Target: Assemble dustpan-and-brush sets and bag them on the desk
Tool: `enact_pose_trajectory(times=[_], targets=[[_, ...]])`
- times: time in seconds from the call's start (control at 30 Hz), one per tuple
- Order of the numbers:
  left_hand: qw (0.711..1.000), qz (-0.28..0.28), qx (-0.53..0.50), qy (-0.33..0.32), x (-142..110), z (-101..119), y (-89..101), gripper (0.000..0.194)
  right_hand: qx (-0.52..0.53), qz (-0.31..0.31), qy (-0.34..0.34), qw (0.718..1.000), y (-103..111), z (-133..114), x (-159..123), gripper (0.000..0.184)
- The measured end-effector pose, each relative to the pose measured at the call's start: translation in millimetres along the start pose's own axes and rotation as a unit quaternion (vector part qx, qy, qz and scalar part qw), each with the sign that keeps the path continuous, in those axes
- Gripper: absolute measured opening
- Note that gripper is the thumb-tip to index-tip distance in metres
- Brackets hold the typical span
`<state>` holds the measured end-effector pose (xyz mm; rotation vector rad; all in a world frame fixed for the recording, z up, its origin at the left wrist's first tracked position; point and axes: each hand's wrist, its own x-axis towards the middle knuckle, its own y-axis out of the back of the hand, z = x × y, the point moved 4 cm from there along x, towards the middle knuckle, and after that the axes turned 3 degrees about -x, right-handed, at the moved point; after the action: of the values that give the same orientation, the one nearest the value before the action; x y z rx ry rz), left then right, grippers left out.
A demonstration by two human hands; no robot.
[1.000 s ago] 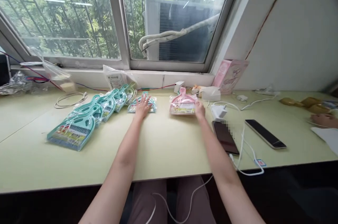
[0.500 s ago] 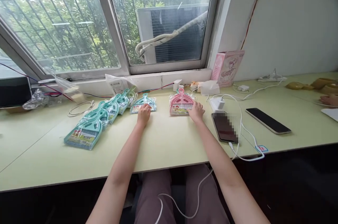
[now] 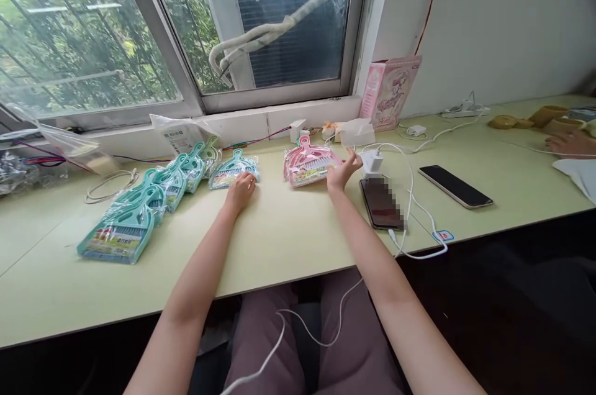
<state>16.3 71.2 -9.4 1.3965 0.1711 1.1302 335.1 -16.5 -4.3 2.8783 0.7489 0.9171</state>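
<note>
My left hand [image 3: 241, 191] rests on the table at the near right corner of a wrapped teal dustpan and brush set [image 3: 231, 172]. Its fingers are loosely bent, touching the edge without a visible grip. A stack of wrapped pink dustpan and brush sets [image 3: 305, 165] lies to the right. My right hand [image 3: 342, 172] pinches the lower right corner of the front pink set, which sits skewed over the others, while its outer fingers fan upward. Thumb contact is partly hidden. At the left, several wrapped teal sets [image 3: 118, 233] overlap in a slanting row.
Two phones lie at the right, a charging phone [image 3: 384, 205] and a black phone [image 3: 454, 186]. White cables [image 3: 421, 196] cross the table and hang over its edge. A pink box [image 3: 391, 94] stands by the wall. Another person's hand [image 3: 570, 143] is at far right.
The front pink set has turned and its right corner has come up at my right hand, whose fingers now point upward. My left hand has slid toward the teal set's right corner. The view has shifted.
</note>
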Motion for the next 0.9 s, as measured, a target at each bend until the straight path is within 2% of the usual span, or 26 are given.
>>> enact_pose_trajectory(times=[0.1,0.17,0.27,0.33,0.4,0.47,0.6,0.77,0.9], targets=[[1.000,-0.014,0.017,0.021,-1.0,2.2,-0.1,0.024,0.052,0.051,-0.062,0.995,4.8,1.7,3.6,0.070],[0.998,-0.019,0.044,0.049,-2.0,2.9,1.8,0.024,0.080,0.046,-0.141,0.986,3.5,10.1,6.3,0.067],[0.990,-0.004,0.090,0.108,-3.5,0.8,8.3,0.026,0.137,0.036,-0.274,0.951,-0.8,26.7,6.4,0.059],[0.980,0.004,0.112,0.162,-5.0,-3.8,12.8,0.028,0.178,0.045,-0.313,0.932,-2.6,33.1,5.5,0.054],[0.970,-0.006,0.117,0.211,-6.7,-9.4,14.6,0.030,0.193,0.057,-0.311,0.929,-2.7,35.2,5.1,0.049],[0.968,-0.022,0.107,0.226,-7.5,-13.3,13.9,0.028,0.180,0.054,-0.294,0.937,-2.7,34.7,5.1,0.045],[0.973,-0.020,0.085,0.212,-6.9,-17.1,11.1,0.025,0.139,0.058,-0.260,0.954,-0.7,30.3,4.9,0.043],[0.975,-0.046,0.052,0.209,-8.1,-19.4,4.4,0.034,0.095,0.070,-0.162,0.980,5.0,13.3,6.0,0.042],[0.979,-0.005,0.053,0.195,-10.2,-18.6,7.8,0.030,0.085,0.062,-0.142,0.984,6.9,6.5,6.3,0.043]])
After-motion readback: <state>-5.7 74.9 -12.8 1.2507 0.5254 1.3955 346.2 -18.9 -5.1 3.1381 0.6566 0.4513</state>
